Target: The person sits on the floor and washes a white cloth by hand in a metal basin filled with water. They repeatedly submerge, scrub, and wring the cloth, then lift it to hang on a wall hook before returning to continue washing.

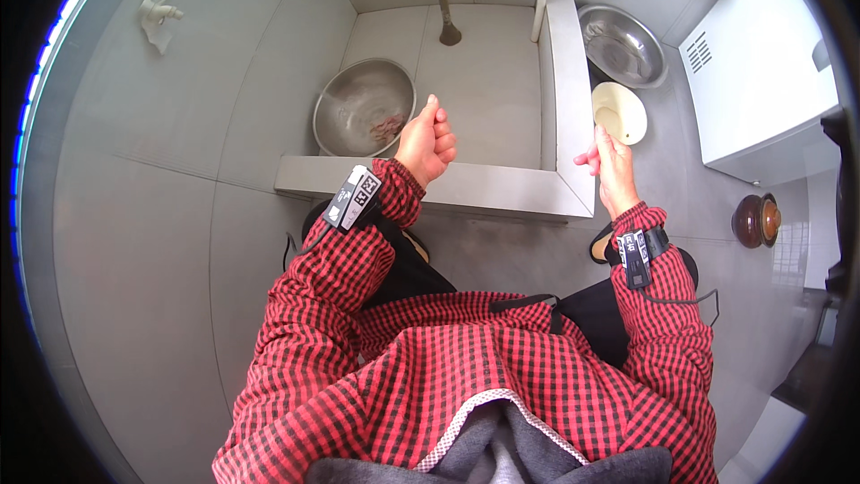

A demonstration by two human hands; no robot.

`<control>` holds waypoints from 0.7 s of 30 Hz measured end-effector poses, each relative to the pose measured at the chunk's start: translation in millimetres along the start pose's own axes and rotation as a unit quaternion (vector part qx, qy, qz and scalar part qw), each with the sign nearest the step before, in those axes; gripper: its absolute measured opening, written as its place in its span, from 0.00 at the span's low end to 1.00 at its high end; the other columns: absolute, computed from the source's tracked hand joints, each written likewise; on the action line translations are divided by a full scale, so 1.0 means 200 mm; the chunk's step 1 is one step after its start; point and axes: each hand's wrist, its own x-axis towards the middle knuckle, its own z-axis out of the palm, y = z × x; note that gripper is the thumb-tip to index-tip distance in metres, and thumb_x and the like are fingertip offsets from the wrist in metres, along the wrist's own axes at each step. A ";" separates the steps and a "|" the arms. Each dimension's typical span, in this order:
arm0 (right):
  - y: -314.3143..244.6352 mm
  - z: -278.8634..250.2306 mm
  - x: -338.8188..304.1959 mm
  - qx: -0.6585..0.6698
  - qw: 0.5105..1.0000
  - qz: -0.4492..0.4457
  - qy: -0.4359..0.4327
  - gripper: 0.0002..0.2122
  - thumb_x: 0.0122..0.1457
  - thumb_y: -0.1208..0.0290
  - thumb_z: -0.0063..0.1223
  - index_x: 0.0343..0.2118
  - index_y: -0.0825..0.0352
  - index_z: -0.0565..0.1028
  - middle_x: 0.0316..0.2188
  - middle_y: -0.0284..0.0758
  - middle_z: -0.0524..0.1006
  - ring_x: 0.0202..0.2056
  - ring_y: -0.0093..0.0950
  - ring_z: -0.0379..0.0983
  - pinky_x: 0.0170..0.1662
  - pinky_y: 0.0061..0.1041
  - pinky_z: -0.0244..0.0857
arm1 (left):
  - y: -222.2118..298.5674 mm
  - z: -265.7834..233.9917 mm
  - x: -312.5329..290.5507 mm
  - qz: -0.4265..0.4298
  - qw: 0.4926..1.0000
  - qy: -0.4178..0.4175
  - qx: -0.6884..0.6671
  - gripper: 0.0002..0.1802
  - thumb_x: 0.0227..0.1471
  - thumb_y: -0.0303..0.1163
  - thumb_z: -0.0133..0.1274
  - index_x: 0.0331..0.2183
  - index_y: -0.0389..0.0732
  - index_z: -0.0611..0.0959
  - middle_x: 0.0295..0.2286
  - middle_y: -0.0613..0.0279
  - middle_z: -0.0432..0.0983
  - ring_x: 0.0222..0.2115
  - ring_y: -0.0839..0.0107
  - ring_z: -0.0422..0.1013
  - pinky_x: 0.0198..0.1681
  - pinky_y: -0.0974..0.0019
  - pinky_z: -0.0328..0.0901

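My left hand (pixel 427 142) is curled into a fist, thumb uppermost, just right of a steel basin (pixel 345 94). Nothing shows in its fingers. That basin sits tilted inside a low tiled trough and holds a small heap of reddish-brown pieces (pixel 387 128) that look like meat. Beyond the trough's right wall is my right hand (pixel 614 170), its fingers stretched out and the thumb side apart. Its fingertips overlap the near edge of a cream plastic bowl (pixel 632 116); whether they touch it I cannot tell. The bowl seems to contain a little liquid.
The trough's raised rim (pixel 502 186) runs in front of me. Behind the cream bowl leans a wide steel basin (pixel 638 49). A pipe (pixel 445 13) stands in the trough. A white cabinet (pixel 757 63) and a brown lidded jar (pixel 751 220) are to the right, a tap (pixel 161 13) at left.
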 end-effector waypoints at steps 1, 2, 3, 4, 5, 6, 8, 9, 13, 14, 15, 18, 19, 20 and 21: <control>0.00 0.00 0.00 0.038 0.999 0.012 0.013 0.17 0.57 0.57 0.38 0.21 0.66 0.68 0.14 0.32 0.70 0.18 0.21 0.68 0.27 0.18 0.62 | 0.00 0.00 0.02 -0.001 1.000 0.004 -0.002 0.18 0.53 0.46 0.39 0.17 0.48 0.62 0.10 0.76 0.44 0.09 0.80 0.38 0.12 0.73 0.39; 0.01 0.01 0.01 0.077 0.996 0.034 0.014 0.17 0.58 0.56 0.37 0.23 0.66 0.68 0.14 0.31 0.70 0.19 0.22 0.69 0.27 0.18 0.62 | -0.01 -0.01 0.04 -0.001 1.000 0.004 -0.006 0.19 0.52 0.46 0.39 0.16 0.48 0.61 0.10 0.75 0.44 0.09 0.80 0.38 0.12 0.73 0.40; 0.01 0.02 0.01 0.046 0.998 0.034 0.002 0.19 0.59 0.54 0.31 0.27 0.66 0.68 0.18 0.32 0.71 0.23 0.23 0.70 0.31 0.20 0.63 | -0.02 -0.01 0.05 0.008 1.000 0.008 0.004 0.19 0.52 0.45 0.40 0.16 0.48 0.61 0.10 0.75 0.45 0.09 0.79 0.42 0.13 0.72 0.43; 0.01 0.03 0.01 0.048 0.998 0.048 -0.003 0.20 0.58 0.53 0.32 0.27 0.66 0.69 0.18 0.32 0.72 0.24 0.22 0.70 0.32 0.20 0.62 | -0.04 -0.01 0.06 0.019 1.000 0.009 0.012 0.19 0.52 0.45 0.40 0.15 0.48 0.61 0.10 0.74 0.47 0.09 0.78 0.45 0.13 0.71 0.46; 0.01 0.03 0.01 0.049 0.997 0.054 -0.012 0.20 0.58 0.52 0.32 0.28 0.66 0.69 0.19 0.31 0.72 0.24 0.22 0.70 0.32 0.19 0.62 | -0.05 -0.02 0.07 0.036 0.999 0.022 0.018 0.19 0.51 0.44 0.40 0.15 0.48 0.61 0.10 0.73 0.48 0.08 0.77 0.49 0.14 0.70 0.49; 0.01 0.04 0.01 0.049 0.997 0.053 -0.030 0.21 0.57 0.51 0.32 0.28 0.66 0.69 0.19 0.31 0.72 0.25 0.22 0.70 0.32 0.19 0.61 | -0.07 -0.02 0.08 0.045 0.998 0.004 0.040 0.18 0.51 0.43 0.41 0.15 0.47 0.62 0.10 0.72 0.51 0.11 0.75 0.53 0.18 0.69 0.52; 0.01 0.06 0.01 0.043 0.996 0.071 -0.036 0.20 0.57 0.51 0.33 0.29 0.65 0.69 0.20 0.31 0.72 0.25 0.21 0.70 0.32 0.19 0.61 | -0.11 -0.03 0.10 0.071 0.994 -0.010 0.080 0.17 0.50 0.41 0.41 0.15 0.47 0.63 0.11 0.69 0.58 0.16 0.72 0.61 0.25 0.66 0.59; 0.01 0.06 0.01 0.038 0.996 0.076 -0.039 0.20 0.57 0.51 0.33 0.29 0.65 0.69 0.20 0.31 0.72 0.25 0.21 0.70 0.32 0.19 0.61 | -0.12 -0.03 0.10 0.051 0.991 -0.017 0.122 0.17 0.51 0.42 0.41 0.15 0.47 0.64 0.14 0.67 0.62 0.20 0.71 0.63 0.29 0.65 0.58; 0.01 0.08 0.01 0.019 0.995 0.079 -0.054 0.20 0.57 0.51 0.33 0.29 0.65 0.69 0.21 0.31 0.72 0.25 0.21 0.70 0.32 0.19 0.61 | -0.14 -0.05 0.10 -0.034 0.970 -0.055 0.232 0.15 0.51 0.43 0.40 0.18 0.46 0.68 0.24 0.63 0.71 0.34 0.69 0.66 0.40 0.62 0.55; 0.01 0.08 0.01 0.016 0.995 0.078 -0.057 0.20 0.57 0.51 0.33 0.29 0.65 0.69 0.20 0.31 0.72 0.25 0.21 0.70 0.32 0.19 0.61 | -0.14 -0.05 0.10 -0.055 0.966 -0.066 0.244 0.15 0.51 0.43 0.40 0.19 0.46 0.69 0.27 0.63 0.71 0.36 0.69 0.65 0.41 0.61 0.54; 0.01 0.08 0.01 0.015 0.995 0.079 -0.060 0.20 0.58 0.52 0.32 0.29 0.65 0.69 0.20 0.31 0.72 0.25 0.21 0.70 0.32 0.19 0.61 | -0.13 -0.05 0.10 -0.056 0.962 -0.078 0.256 0.14 0.51 0.43 0.40 0.21 0.46 0.69 0.28 0.65 0.71 0.36 0.69 0.65 0.40 0.62 0.55; 0.02 0.09 0.01 0.012 0.994 0.082 -0.068 0.19 0.58 0.53 0.32 0.28 0.66 0.69 0.20 0.31 0.72 0.25 0.21 0.70 0.31 0.19 0.61 | -0.13 -0.05 0.09 -0.056 0.960 -0.094 0.259 0.14 0.51 0.43 0.40 0.21 0.46 0.69 0.28 0.65 0.71 0.36 0.69 0.65 0.40 0.62 0.55; 0.02 0.09 0.02 0.009 0.994 0.081 -0.070 0.19 0.58 0.53 0.32 0.28 0.66 0.69 0.20 0.31 0.72 0.25 0.21 0.70 0.31 0.19 0.61 | -0.13 -0.05 0.09 -0.056 0.960 -0.094 0.258 0.14 0.51 0.43 0.40 0.21 0.46 0.69 0.28 0.65 0.71 0.36 0.69 0.65 0.40 0.62 0.55; 0.02 0.09 0.02 0.004 0.994 0.079 -0.070 0.19 0.58 0.53 0.32 0.28 0.66 0.69 0.20 0.31 0.72 0.25 0.21 0.70 0.31 0.19 0.61 | -0.13 -0.05 0.09 -0.057 0.960 -0.097 0.257 0.14 0.51 0.43 0.40 0.21 0.46 0.69 0.28 0.65 0.71 0.36 0.69 0.65 0.40 0.62 0.55; 0.02 0.10 0.02 0.006 0.994 0.081 -0.073 0.19 0.58 0.53 0.32 0.28 0.66 0.69 0.20 0.31 0.72 0.25 0.21 0.70 0.31 0.19 0.61 | -0.13 -0.05 0.10 -0.059 0.960 -0.101 0.256 0.14 0.52 0.43 0.40 0.21 0.46 0.69 0.28 0.65 0.71 0.36 0.69 0.65 0.40 0.62 0.55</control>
